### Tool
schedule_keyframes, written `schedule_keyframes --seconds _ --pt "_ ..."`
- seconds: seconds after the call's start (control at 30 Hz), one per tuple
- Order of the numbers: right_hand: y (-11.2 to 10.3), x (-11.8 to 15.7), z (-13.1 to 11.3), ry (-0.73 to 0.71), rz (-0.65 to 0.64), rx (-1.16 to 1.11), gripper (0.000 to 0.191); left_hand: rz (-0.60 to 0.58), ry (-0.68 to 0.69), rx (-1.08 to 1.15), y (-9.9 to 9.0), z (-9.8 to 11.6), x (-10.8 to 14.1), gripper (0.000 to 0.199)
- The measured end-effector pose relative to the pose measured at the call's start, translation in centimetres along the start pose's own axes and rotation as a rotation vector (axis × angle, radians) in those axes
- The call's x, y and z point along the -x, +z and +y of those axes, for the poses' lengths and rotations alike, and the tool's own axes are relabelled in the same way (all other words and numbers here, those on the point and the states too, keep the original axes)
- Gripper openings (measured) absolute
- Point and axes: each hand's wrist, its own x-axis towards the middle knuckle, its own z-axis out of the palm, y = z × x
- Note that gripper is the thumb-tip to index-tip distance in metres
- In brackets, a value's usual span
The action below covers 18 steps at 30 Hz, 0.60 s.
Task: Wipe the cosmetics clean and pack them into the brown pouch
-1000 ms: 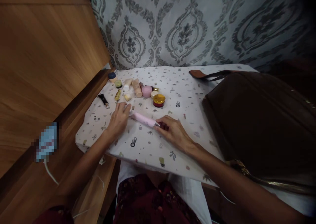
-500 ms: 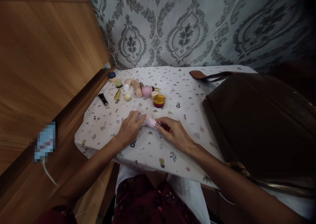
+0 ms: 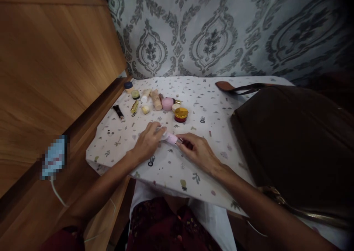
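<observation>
A pale pink cosmetic tube [image 3: 172, 138] with a shiny cap lies slantwise between my hands, low over the printed tablecloth [image 3: 166, 169]. My left hand [image 3: 149, 140] is closed round its left end, thumb on top. At the other end, my right hand [image 3: 197, 147] pinches the silvery cap, its fingers partly hiding it. Beyond my hands, nearest to them, stands a round jar [image 3: 181, 115] with a gold lid and red base. Beside it sit a pink round container [image 3: 167, 103] and a beige tube [image 3: 156, 100].
Farther left lie a black tube [image 3: 118, 113], a gold tube [image 3: 134, 107], a small green-lidded jar [image 3: 135, 94] and a navy-lidded jar [image 3: 128, 87]. A large dark brown bag [image 3: 290, 151] covers the table's right side. A wooden cabinet [image 3: 61, 44] borders the left.
The whole view has shifted slightly, so everything appears a little lower and to the right. Both hands keep their hold on the pink tube, with slightly more of it showing between them.
</observation>
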Motion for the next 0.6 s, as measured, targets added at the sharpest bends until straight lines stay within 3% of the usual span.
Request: schedule_keyframes --seconds 0.23,0.37,0.5,0.6 --pt "0.0 -0.1 0.2 -0.012 -0.007 0.053 0.028 -0.087 -0.204 0.03 0.7 -2.5 -2.0 0.038" --pt "0.0 -0.1 0.5 -0.031 0.001 0.073 0.026 -0.1 -0.237 0.049 1.2 -3.3 -2.0 0.04" --pt "0.3 -0.2 0.8 -0.012 -0.012 0.054 0.019 -0.028 -0.181 0.078 1.0 -1.5 -1.4 0.039" --pt "0.4 -0.2 0.9 -0.001 0.002 0.045 0.017 0.054 -0.001 0.173 0.8 1.6 -0.5 0.041"
